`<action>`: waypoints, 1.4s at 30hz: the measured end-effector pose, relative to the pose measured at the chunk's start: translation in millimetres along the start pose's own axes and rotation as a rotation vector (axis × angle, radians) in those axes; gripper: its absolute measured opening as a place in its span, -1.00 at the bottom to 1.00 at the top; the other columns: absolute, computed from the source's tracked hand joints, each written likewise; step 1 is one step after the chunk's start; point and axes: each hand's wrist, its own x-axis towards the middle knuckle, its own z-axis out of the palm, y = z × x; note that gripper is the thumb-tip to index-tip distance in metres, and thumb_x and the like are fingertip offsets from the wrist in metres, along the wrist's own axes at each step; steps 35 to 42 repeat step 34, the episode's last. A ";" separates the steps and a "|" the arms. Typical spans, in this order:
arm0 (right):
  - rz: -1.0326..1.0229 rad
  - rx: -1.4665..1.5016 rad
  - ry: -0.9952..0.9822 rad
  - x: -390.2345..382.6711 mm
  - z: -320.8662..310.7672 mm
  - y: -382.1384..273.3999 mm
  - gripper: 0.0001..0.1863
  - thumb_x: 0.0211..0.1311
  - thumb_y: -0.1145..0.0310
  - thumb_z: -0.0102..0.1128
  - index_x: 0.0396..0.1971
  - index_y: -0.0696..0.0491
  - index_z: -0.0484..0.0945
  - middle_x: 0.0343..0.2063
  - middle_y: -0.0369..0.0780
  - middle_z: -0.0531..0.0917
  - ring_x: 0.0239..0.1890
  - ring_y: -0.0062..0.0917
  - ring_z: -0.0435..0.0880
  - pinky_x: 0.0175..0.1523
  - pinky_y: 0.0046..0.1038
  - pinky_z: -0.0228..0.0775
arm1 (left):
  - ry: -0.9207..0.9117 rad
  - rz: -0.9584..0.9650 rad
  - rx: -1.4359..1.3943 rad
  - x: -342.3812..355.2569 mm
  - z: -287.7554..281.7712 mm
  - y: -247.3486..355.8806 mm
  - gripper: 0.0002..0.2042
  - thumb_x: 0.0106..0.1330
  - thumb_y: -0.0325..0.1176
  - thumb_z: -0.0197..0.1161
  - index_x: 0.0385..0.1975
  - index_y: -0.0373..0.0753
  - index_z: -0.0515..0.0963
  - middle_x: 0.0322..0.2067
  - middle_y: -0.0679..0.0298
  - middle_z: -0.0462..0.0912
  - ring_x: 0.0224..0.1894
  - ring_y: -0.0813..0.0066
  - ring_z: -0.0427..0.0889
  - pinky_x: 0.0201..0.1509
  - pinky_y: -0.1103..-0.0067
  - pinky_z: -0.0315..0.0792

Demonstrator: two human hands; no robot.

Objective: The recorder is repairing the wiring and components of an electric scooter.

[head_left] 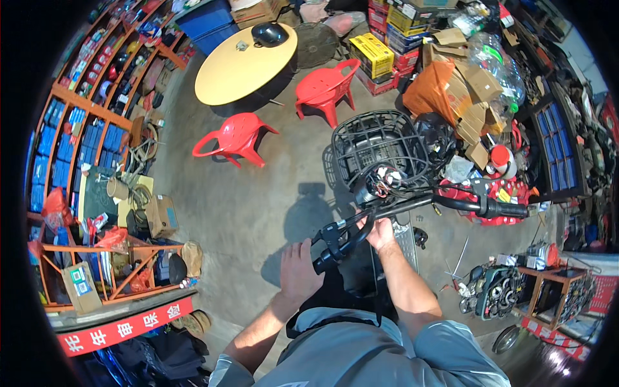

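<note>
An electric bike or scooter stands in front of me, its black handlebar (406, 205) turned so that one end points toward my body. My left hand (300, 269) lies along the outer side of the near grip (325, 261), fingers stretched forward beside the brake lever (330, 231). My right hand (382, 233) reaches under the bar near the steering stem, its fingers bent and partly hidden; what they hold cannot be made out. Loose coloured wires (385, 182) spill from the headlight area behind the black front basket (374, 145). The right-hand grip (509, 209) points away to the right, untouched.
Two red plastic chairs (238, 138) and a yellow oval table (248, 64) stand ahead. Orange shelves (97, 113) line the left. Boxes (373, 55), cardboard and an orange bag (429, 87) crowd the far right. Engine parts (493, 290) lie at the right beside a brown cabinet (548, 290).
</note>
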 end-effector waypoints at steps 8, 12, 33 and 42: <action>-0.147 0.139 0.019 3.5 39.0 13.9 -0.57 0.28 0.07 0.19 -0.11 0.16 0.61 -0.23 -0.05 0.72 -0.22 -0.28 0.70 -0.03 -0.33 0.57 | -0.074 -0.020 -0.052 0.7 -10.6 -2.4 -0.26 -0.17 -0.34 0.51 0.11 -0.31 0.35 -0.11 0.01 0.49 -0.02 -0.01 0.48 0.12 0.22 0.35; -0.232 0.335 -0.133 12.6 40.4 18.1 -0.64 0.31 0.23 0.17 -0.14 0.25 0.63 -0.13 0.08 0.71 -0.13 -0.29 0.75 0.05 -0.33 0.55 | -0.082 -0.038 -0.083 -0.4 -11.7 -3.3 -0.24 -0.18 -0.34 0.52 0.12 -0.31 0.35 -0.10 0.01 0.49 -0.01 -0.01 0.48 0.12 0.22 0.35; -0.233 0.223 0.043 15.6 31.5 -0.8 -0.56 0.23 0.00 0.15 -0.27 0.11 0.70 -0.11 -0.05 0.73 -0.09 -0.26 0.73 0.19 -0.21 0.43 | -0.110 -0.002 -0.115 -1.1 -7.3 -9.9 -0.20 -0.15 -0.30 0.50 0.18 -0.37 0.31 -0.07 -0.03 0.47 0.00 -0.03 0.46 0.18 0.19 0.32; -0.210 0.199 0.077 15.4 27.1 -1.8 -0.54 0.22 -0.02 0.16 -0.27 0.11 0.70 -0.06 -0.03 0.71 -0.02 -0.26 0.71 0.23 -0.21 0.39 | -0.139 -0.014 -0.119 0.8 -13.2 -7.5 -0.21 -0.12 -0.28 0.49 0.19 -0.37 0.31 -0.07 -0.03 0.47 0.00 -0.03 0.46 0.18 0.19 0.32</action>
